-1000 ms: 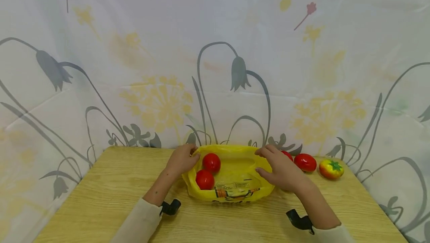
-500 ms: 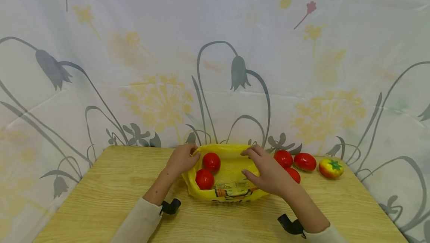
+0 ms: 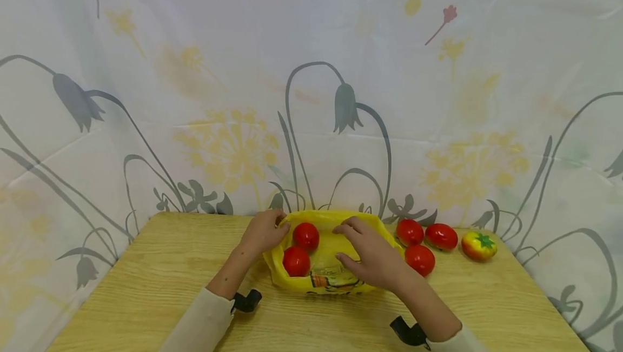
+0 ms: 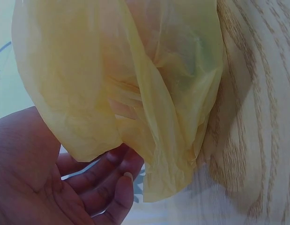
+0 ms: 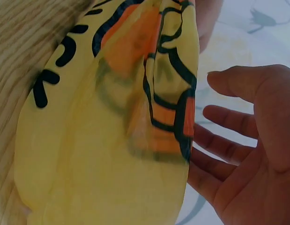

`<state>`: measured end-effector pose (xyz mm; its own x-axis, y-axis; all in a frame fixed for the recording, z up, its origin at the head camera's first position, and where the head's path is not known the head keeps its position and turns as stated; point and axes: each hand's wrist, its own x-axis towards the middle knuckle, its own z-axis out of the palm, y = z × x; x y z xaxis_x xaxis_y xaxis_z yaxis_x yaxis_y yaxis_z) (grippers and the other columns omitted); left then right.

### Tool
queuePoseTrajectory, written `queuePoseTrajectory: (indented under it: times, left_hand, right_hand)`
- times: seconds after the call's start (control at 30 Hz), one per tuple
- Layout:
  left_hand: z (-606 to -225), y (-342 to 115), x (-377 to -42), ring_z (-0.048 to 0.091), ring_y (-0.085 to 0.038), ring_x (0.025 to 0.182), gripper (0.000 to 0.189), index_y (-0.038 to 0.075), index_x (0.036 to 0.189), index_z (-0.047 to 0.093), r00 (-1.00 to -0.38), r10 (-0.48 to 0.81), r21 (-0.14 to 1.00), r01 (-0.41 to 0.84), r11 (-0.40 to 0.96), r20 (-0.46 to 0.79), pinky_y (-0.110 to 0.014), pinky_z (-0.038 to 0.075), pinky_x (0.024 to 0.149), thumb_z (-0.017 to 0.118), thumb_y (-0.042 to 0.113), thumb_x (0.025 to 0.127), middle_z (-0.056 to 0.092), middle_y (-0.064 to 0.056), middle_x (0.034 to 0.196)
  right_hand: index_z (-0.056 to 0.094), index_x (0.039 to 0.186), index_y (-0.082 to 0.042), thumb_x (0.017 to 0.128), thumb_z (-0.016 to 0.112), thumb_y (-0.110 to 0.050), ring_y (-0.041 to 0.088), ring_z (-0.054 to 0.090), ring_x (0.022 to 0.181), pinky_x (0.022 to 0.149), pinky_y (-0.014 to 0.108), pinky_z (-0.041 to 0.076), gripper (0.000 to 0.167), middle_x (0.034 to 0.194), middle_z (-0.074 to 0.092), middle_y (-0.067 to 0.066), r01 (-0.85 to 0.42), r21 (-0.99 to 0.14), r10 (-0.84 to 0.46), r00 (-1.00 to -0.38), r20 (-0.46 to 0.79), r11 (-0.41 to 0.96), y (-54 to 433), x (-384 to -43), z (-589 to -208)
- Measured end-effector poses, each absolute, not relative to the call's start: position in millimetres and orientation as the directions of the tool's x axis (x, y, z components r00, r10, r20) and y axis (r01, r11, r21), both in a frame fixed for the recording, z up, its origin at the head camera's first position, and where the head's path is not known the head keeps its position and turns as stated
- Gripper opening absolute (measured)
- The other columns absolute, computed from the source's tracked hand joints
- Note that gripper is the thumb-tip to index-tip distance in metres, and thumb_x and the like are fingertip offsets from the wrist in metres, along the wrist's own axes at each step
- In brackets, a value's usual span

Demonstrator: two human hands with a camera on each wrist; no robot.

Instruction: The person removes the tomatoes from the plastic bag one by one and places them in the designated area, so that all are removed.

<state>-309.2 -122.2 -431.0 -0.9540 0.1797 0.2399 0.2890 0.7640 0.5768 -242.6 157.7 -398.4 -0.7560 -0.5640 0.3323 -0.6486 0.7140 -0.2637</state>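
We note a pale sheet (image 3: 219, 71) across the whole background beyond both hands, smooth and slightly glossy, creased, printed with grey drooping bellflowers and yellow blooms. Under the hands we have a table (image 3: 121, 292) with a light wood finish and wavy grain.

Between the hands sits the bag (image 3: 323, 249): thin, wrinkled yellow film, translucent, its mouth spread into a wide oval, with black and orange print on the near wall.

We see off-white sleeves (image 3: 199, 322) and a bent black piece (image 3: 247, 300) at each wrist. The right hand (image 3: 372, 254) is over the bag's right half, thumb and fingers apart, gripping nothing; we cannot tell whether it touches the film. The left hand (image 3: 263, 231) holds the bag's left rim with curled fingers, part of the grip hidden by film.

We count two glossy red fruits (image 3: 306, 237) in the bag, just right of the left hand. Three similar outer fruits (image 3: 441, 237), rounded to oval, lie on the table right of the right hand; farthest right is a red-yellow fruit (image 3: 479, 246), squat, with a green star-shaped leaf (image 3: 485, 240) on top.
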Motion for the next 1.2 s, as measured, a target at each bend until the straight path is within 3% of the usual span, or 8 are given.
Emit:
queuePoseTrajectory:
  times: [0.83,1.2]
  left_hand:
    - [-429,-121,-311,0.063,-0.024,0.087,0.020,0.002,0.113,0.074,-0.952,0.190,0.559,0.296,0.775,0.240,-0.044,0.059,0.085,0.069,0.017,0.100,0.072,-0.011,0.104]
    - [-431,-123,-307,0.063,-0.023,0.084,0.016,0.003,0.109,0.074,-0.947,0.200,0.555,0.310,0.772,0.251,-0.043,0.058,0.081,0.069,0.015,0.100,0.072,-0.010,0.101]
  right_hand:
    - [0.064,0.139,-0.010,0.097,0.077,-0.020,0.020,0.065,0.107,0.098,0.038,0.057,0.045,0.130,0.065,0.006,-0.717,-0.297,-0.664,-0.697,0.272,0.631,118,-254,-402]
    - [0.066,0.140,-0.014,0.098,0.076,-0.027,0.017,0.064,0.118,0.104,0.037,0.054,0.045,0.138,0.064,-0.002,-0.685,-0.318,-0.677,-0.720,0.153,0.656,92,-252,-402]
